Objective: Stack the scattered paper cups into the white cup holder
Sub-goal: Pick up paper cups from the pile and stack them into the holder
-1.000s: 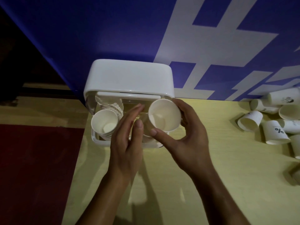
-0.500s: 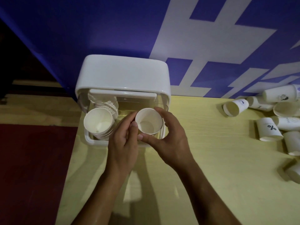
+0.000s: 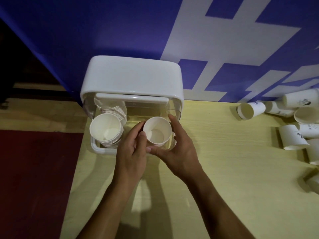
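White paper is showing all round the open mouth of the paper cup [image 3: 157, 131], which in the head view, the only one given, is standing upright in the right-hand bay of the white cup holder [image 3: 133, 78]. The right hand [image 3: 177, 149] is wrapping its fingers round the far and right side of the cup and curling its thumb along the near wall, so it is gripping the cup closely. The left hand [image 3: 133, 152] is pinching the cup's left wall between thumb and forefinger. The hands are hiding the lower part of the cup, so I cannot tell whether its base is resting on the holder's floor or hanging just above it. Just beside it, in the left bay, a nested stack [image 3: 105, 130] is tilting toward the camera with its mouth open. The scattered cups [image 3: 251, 110] are lying well apart at the right end of the yellow table [image 3: 224, 169]. The step in hand appears to be seating this cup as the foot of a second column. To do it well, the person is going to need to be lowering it straight and level, squeezing lightly so the thin rim is not buckling, and clearing the holder's overhanging top. Both hands should be letting go only once the cup is standing firm, with its mouth facing up for the next one.
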The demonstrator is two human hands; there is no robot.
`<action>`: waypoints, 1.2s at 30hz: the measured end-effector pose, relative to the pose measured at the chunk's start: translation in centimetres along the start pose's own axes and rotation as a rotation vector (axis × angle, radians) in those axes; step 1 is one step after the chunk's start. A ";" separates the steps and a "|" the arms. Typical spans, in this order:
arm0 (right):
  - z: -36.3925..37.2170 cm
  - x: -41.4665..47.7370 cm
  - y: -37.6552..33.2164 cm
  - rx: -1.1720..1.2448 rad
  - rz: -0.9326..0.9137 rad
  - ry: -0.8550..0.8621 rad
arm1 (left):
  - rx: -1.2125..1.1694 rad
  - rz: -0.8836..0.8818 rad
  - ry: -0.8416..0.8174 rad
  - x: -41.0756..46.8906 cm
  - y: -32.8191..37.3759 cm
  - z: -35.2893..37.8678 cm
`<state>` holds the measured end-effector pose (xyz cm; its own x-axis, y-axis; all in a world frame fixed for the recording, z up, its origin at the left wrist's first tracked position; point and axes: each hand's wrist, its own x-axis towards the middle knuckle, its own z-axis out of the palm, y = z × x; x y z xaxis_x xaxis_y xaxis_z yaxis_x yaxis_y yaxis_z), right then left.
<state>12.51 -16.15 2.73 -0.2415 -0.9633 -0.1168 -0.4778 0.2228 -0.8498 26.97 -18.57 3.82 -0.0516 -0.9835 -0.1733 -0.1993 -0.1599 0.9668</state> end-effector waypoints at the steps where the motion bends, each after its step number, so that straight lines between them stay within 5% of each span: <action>1: 0.1 -0.1 0.3 -0.022 0.019 0.010 | -0.007 -0.012 -0.002 -0.1 0.0 0.0; 18: 1.2 1.2 0.0 -0.388 0.091 0.063 | 0.120 -0.089 0.012 2.0 -0.1 1.3; 36: 4.0 6.4 -1.3 -0.065 0.157 0.171 | 0.107 -0.252 0.142 7.0 -0.3 3.5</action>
<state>14.94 -23.23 1.00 -0.4542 -0.8778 -0.1519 -0.4745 0.3827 -0.7927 23.22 -25.14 1.69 0.1481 -0.9170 -0.3702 -0.2909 -0.3982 0.8699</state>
